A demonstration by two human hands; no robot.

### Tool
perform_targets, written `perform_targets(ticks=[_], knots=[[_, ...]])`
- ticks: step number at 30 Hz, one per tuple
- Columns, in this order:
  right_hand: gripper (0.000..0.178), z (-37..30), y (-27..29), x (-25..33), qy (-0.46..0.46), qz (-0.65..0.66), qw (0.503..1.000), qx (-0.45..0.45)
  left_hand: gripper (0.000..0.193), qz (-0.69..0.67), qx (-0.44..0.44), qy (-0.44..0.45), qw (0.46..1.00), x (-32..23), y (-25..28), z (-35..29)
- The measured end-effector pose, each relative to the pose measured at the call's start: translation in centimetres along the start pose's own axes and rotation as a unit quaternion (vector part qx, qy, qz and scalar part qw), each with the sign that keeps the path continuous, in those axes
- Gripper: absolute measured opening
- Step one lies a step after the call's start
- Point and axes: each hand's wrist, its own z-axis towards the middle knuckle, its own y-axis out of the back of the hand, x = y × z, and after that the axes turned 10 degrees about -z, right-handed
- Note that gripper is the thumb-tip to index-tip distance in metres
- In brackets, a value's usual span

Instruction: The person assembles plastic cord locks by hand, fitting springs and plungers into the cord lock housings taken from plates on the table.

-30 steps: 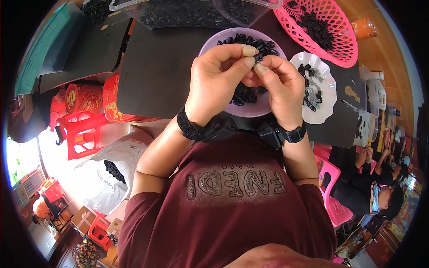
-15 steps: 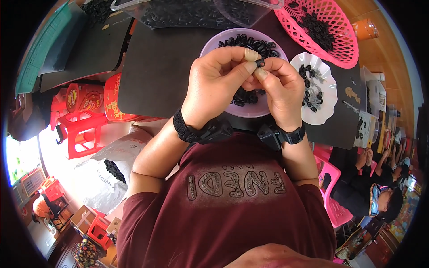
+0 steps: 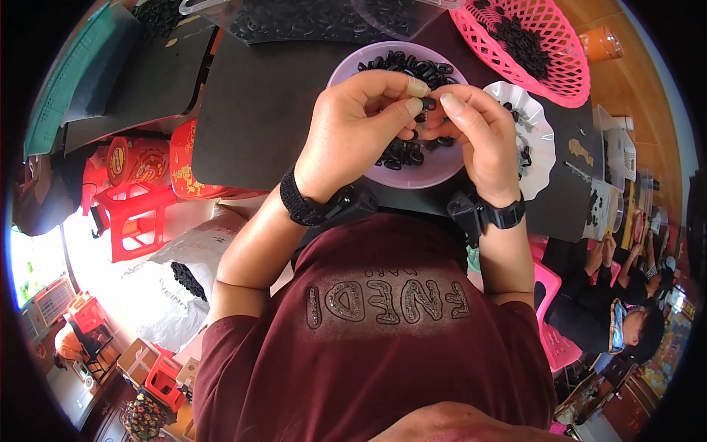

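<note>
hands [image 3: 345,131] close together, left fingertips [image 3: 414,108] pinched, right thumb [image 3: 470,121] extended, forearms [image 3: 258,247] converging

Passage is afforded over dark tabletop [image 3: 258,118], bounded beyond by clear bin [image 3: 302,26], obstructed rightward by lilac bowl [image 3: 431,175], scalloped dish [image 3: 541,147], and pink basket [image 3: 565,97].

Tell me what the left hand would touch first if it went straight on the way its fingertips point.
Probably the right hand, just beyond the small black piece the left hand pinches; depth is hard to judge.
</note>
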Motion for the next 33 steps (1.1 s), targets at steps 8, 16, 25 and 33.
perform_targets(ticks=[8,16,25,33], knots=[[0.019,1.0,1.7,0.9,0.005,-0.134,0.99,0.038,0.024,0.126,0.068,0.016,0.99,-1.0,0.5,1.2],[0.016,-0.1,3.3,0.7,0.004,0.032,0.999,0.002,0.017,0.479,0.29,-0.053,0.827,0.1,0.7,4.1],[0.017,-1.1,4.0,-0.3,0.013,0.038,0.999,0.007,0.018,0.598,0.354,-0.062,0.717,0.3,-0.2,4.2],[0.018,-1.7,3.6,-0.5,0.009,0.058,0.998,-0.004,0.017,0.507,0.301,0.01,0.808,-1.1,-1.0,3.7]])
